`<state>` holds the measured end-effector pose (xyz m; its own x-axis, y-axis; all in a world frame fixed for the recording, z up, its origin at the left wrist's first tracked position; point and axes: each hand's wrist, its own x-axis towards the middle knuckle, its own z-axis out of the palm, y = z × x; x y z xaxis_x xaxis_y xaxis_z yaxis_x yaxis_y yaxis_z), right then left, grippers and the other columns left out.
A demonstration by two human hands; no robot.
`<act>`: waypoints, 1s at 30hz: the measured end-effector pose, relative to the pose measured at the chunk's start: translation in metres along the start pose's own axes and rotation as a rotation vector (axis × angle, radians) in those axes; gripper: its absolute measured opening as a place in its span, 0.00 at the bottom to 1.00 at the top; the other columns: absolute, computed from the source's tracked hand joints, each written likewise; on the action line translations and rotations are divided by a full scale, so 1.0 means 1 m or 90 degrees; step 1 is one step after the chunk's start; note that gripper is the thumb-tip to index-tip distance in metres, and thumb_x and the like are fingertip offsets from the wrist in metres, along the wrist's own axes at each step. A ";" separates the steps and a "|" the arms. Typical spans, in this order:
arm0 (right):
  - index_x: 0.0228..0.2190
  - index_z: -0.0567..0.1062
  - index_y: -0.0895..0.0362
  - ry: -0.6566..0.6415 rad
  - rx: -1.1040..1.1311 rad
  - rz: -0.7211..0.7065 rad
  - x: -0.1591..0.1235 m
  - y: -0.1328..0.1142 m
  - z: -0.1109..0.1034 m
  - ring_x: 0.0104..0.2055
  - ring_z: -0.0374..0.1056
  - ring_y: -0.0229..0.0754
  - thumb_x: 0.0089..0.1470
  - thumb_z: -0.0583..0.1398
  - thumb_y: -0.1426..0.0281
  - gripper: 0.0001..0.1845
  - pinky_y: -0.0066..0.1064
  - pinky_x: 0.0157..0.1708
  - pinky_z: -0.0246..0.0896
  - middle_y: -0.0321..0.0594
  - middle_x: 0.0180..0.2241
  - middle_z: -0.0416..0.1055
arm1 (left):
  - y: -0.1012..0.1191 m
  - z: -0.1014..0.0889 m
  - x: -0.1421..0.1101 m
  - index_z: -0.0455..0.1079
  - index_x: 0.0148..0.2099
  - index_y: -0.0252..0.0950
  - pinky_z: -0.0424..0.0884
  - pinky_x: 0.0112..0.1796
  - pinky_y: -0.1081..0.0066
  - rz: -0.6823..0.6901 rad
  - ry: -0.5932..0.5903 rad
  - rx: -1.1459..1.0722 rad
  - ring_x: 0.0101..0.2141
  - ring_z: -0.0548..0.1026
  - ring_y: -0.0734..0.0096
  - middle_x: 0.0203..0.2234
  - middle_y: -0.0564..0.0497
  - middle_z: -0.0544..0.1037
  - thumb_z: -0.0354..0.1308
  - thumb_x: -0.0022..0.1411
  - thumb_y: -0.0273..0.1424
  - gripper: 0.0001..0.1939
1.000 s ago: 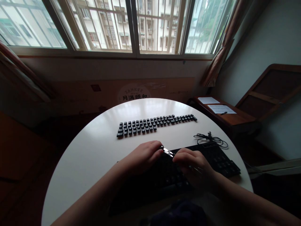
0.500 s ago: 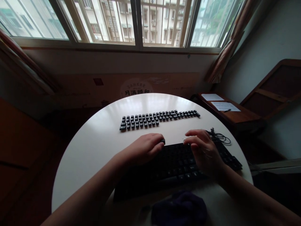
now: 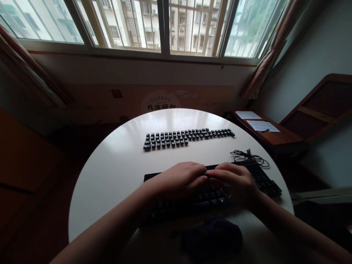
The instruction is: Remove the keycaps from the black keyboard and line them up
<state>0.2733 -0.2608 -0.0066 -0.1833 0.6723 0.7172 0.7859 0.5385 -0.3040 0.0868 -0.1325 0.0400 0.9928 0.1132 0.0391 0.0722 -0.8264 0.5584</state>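
Note:
A black keyboard (image 3: 265,180) lies on the round white table (image 3: 115,172) in front of me. Both hands rest over its middle with fingertips meeting. My left hand (image 3: 178,180) is curled, its fingertips pressed down on the keys; what it holds, if anything, is hidden. My right hand (image 3: 235,182) is curled too, with a faint glint of a small metal tool (image 3: 227,189) under its fingers. Beyond the keyboard, loose black keycaps (image 3: 187,136) are laid out in neat rows.
The keyboard's coiled cable (image 3: 249,156) lies at the right, near the table's edge. A dark purple cloth (image 3: 211,236) sits at the near edge. A low wooden side desk (image 3: 286,141) with papers (image 3: 262,125) stands to the right. A barred window is behind.
My right hand has come back from the keyboard's far right edge to its middle. My left hand has moved right and down onto the keys, so the fingertips of both hands now meet.

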 end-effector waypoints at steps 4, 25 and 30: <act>0.46 0.78 0.55 0.009 -0.031 -0.028 0.001 0.001 -0.001 0.34 0.74 0.40 0.57 0.64 0.76 0.15 0.29 0.32 0.70 0.43 0.36 0.76 | 0.000 0.004 0.001 0.68 0.44 0.38 0.68 0.37 0.69 0.003 0.010 -0.008 0.38 0.73 0.65 0.38 0.49 0.77 0.45 0.73 0.37 0.13; 0.34 0.83 0.53 -0.325 -0.095 0.207 0.095 0.146 0.054 0.34 0.76 0.46 0.48 0.66 0.72 0.09 0.33 0.37 0.67 0.37 0.31 0.81 | -0.043 0.015 0.001 0.73 0.35 0.37 0.69 0.32 0.67 -0.198 0.047 0.303 0.33 0.77 0.61 0.32 0.48 0.78 0.55 0.64 0.44 0.16; 0.39 0.82 0.51 -0.308 -0.086 0.227 0.083 0.146 0.061 0.38 0.76 0.46 0.53 0.65 0.68 0.11 0.34 0.39 0.66 0.38 0.35 0.81 | -0.046 0.015 0.004 0.74 0.34 0.37 0.69 0.31 0.66 -0.206 0.038 0.301 0.31 0.77 0.61 0.31 0.48 0.78 0.54 0.65 0.45 0.17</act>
<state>0.3367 -0.0958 -0.0296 -0.1177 0.9707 0.2097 0.9100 0.1900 -0.3684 0.0887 -0.1022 0.0016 0.9072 0.4204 -0.0180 0.4195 -0.9000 0.1184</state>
